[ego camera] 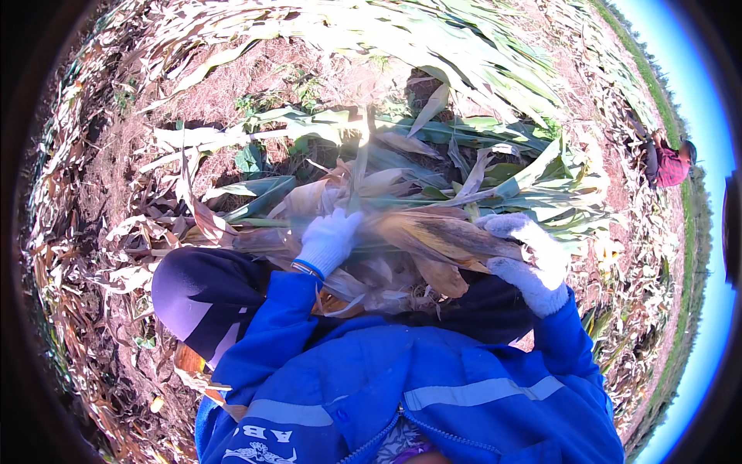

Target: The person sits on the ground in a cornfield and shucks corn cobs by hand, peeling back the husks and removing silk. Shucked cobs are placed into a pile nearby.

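Observation:
Dry brown husk leaves wrap a corn ear (435, 235) that lies across my lap, pointing right. My right hand (533, 255), in a white knit glove, pinches its tip between thumb and fingers. At the ear's other end my left hand (330, 238), also gloved in white, is curled around the corn plant; which stalk or leaf it grips is hidden by the fingers. A pale leaf (360, 153) rises blurred just above that hand. Loose dry husks (377, 284) hang below the ear, between my thighs.
Cut corn stalks with green leaves (522, 191) lie before me and to the right. Beyond bare soil (232, 87) runs a thick row of stalks (464, 46). My dark-trousered knee (203, 296) is at left. A person in a red checked shirt (672, 167) bends far off at right.

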Demonstrator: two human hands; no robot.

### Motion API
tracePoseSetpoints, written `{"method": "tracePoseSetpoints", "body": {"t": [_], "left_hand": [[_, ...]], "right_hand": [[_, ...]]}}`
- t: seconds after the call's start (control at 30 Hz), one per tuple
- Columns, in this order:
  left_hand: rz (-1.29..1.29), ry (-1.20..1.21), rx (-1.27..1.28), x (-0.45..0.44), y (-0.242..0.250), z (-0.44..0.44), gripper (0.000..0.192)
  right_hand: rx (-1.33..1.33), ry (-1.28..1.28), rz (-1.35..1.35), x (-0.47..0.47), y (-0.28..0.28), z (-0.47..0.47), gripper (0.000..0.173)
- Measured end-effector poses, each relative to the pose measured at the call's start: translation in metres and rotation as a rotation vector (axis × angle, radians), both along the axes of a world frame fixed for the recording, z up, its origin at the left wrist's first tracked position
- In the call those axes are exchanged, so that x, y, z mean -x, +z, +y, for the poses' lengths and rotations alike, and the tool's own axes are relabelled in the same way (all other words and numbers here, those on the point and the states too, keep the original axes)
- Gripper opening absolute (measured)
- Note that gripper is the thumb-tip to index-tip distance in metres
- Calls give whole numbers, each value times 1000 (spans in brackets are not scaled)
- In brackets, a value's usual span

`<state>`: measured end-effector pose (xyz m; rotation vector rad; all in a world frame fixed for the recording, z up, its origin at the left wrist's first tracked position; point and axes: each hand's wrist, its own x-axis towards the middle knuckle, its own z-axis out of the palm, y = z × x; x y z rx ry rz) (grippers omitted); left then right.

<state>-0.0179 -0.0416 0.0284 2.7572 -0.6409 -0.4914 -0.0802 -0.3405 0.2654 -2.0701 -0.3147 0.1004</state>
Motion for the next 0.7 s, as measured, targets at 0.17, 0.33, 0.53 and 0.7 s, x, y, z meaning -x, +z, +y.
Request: {"method": "tracePoseSetpoints", "body": {"t": [0.17, 0.33, 0.53, 0.7], "left_hand": [[-4, -7, 23, 12, -9, -3, 46], [-123, 17, 48, 20, -30, -3, 26], [-74, 36, 114, 25, -54, -13, 26], [41, 169, 197, 23, -42, -12, 32]], "right_hand": [[49, 68, -100, -33, 5, 60, 34], [643, 423, -624, -91, -22, 174, 27], [922, 821, -546, -97, -118, 300, 26], [568, 643, -306, -94, -166, 300, 34]]}}
